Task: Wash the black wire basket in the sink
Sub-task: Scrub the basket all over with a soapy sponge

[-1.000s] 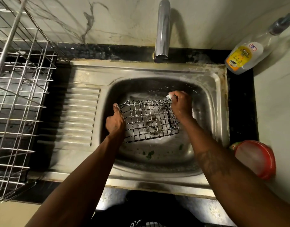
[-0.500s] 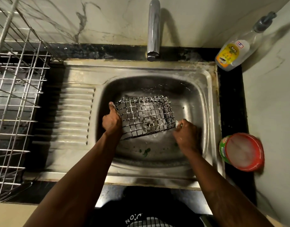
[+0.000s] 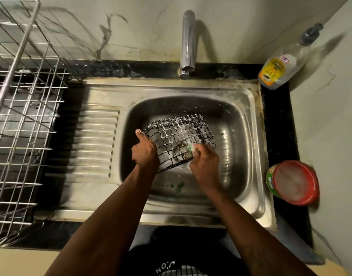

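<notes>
The left hand (image 3: 144, 151) grips the left end of the black wire basket (image 3: 179, 134), fingers curled round the wires and thumb pointing up. The right hand (image 3: 205, 162) pinches a small greenish scrub pad (image 3: 190, 148), blurred, against the near side of the basket. The basket is tilted inside the steel sink (image 3: 233, 156), with foam on its wires. Green scraps (image 3: 178, 186) lie on the bottom of the sink. A red-lidded tub (image 3: 296, 182) stands to the right, and a wire dish rack (image 3: 22, 116) to the left. Farther back are the faucet (image 3: 188, 42) and a pump bottle (image 3: 278, 70).
</notes>
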{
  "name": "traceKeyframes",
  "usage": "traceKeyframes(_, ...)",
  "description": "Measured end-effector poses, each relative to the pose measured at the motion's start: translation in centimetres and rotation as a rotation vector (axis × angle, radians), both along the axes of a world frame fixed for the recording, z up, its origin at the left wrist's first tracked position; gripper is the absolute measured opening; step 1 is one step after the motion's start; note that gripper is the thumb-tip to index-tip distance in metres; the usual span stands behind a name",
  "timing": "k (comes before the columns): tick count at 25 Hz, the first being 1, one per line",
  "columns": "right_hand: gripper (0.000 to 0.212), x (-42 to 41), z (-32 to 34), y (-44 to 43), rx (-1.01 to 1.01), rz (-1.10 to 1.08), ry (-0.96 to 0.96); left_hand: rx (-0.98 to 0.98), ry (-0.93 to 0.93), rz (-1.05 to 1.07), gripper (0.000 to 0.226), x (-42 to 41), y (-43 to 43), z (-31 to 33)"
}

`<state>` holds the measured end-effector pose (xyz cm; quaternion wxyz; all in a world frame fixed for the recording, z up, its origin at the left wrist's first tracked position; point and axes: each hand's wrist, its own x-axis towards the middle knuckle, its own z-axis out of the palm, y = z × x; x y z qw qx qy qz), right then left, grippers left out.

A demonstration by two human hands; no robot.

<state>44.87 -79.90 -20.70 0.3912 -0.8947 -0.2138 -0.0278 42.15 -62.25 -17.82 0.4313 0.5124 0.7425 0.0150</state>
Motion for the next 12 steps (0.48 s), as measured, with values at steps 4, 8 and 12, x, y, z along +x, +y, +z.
traceKeyframes(4,0.011,-1.8,1.0,1.6,0.039,0.035,0.020,0.021,-0.017,0.026,0.087,0.0,0.0,0.3)
traceKeyframes(8,0.012,-2.6,2.4,3.5,0.124,0.101,-0.062,0.018,-0.043,0.034,0.088,0.3,-0.3,0.7)
traceKeyframes(12,0.019,0.6,3.4,7.5,0.079,0.231,-0.114,0.026,-0.029,-0.015,0.085,0.1,-0.3,1.1)
